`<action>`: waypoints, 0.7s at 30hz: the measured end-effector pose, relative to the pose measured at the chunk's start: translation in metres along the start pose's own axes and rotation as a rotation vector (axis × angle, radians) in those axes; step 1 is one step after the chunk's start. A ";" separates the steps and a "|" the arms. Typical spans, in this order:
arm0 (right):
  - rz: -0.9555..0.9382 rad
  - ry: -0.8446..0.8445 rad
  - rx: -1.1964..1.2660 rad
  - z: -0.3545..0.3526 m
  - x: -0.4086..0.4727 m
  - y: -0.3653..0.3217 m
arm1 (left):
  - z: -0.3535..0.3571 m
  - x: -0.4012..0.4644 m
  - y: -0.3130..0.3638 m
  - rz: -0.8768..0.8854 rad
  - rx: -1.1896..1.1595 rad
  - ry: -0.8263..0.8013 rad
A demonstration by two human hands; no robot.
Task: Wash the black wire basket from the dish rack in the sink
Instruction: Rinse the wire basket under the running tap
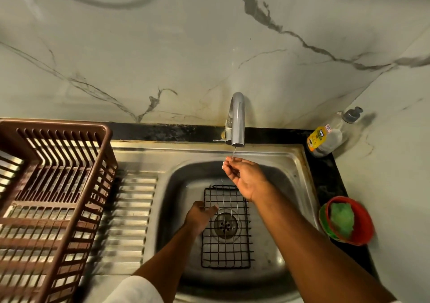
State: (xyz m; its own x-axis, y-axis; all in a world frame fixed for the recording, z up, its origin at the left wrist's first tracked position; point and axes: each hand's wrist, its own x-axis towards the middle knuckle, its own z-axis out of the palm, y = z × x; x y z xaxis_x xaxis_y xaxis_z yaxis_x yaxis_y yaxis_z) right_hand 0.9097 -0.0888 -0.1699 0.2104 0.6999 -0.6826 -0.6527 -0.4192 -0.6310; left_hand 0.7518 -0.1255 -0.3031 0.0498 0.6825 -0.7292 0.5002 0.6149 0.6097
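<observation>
A: What is the left hand (200, 214) doing?

B: It holds the black wire basket (226, 227) by its left rim, near the far corner, thumb on the inside of the wire and the other fingers hidden behind the rim. So it grips the basket.

A: And the right hand (244, 177)?

B: It is raised under the tap (237, 119), palm turned up, fingers loosely curved and holding nothing. A thin stream of water (234, 152) falls from the spout onto its fingertips.

A: Where does the basket lie?

B: In the bowl of the steel sink (286, 160), flat on the bottom, its grid lying over the round drain (225, 224), which shows through the wires.

A: What is around the sink?

B: To the left, on the ribbed drainer (130, 212), stands a brown plastic dish rack (46, 200). At the far right corner a soap bottle (330, 135) with a yellow label leans against the marble wall (162, 46). Nearer, on the right edge of the counter, a red bowl (363, 226) holds a green scrubber (342, 219). A white sleeve (137, 290) shows at the bottom of the view.
</observation>
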 end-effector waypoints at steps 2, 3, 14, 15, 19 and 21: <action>0.002 -0.003 0.019 -0.003 0.000 -0.002 | 0.000 0.008 -0.003 0.026 0.029 0.005; 0.000 -0.009 0.024 -0.004 0.000 -0.002 | 0.000 0.011 -0.002 0.044 0.043 0.003; -0.004 -0.038 -0.009 -0.011 -0.009 0.001 | -0.012 0.007 0.008 0.178 0.150 0.033; -0.011 -0.041 -0.014 -0.013 -0.010 0.000 | -0.012 0.002 0.008 0.213 0.131 0.027; -0.141 -0.017 -0.303 -0.025 -0.011 -0.009 | -0.015 -0.020 0.018 0.366 0.112 -0.018; -0.352 0.043 -0.804 -0.036 -0.008 -0.019 | -0.017 -0.031 0.030 0.428 0.099 0.001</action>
State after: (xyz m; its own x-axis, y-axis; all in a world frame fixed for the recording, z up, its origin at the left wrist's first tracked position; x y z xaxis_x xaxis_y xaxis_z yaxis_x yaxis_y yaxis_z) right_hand 0.9464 -0.1068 -0.1660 0.3409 0.8495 -0.4026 0.1627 -0.4751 -0.8648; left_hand 0.7505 -0.1213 -0.2568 0.2698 0.8679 -0.4170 0.5148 0.2360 0.8242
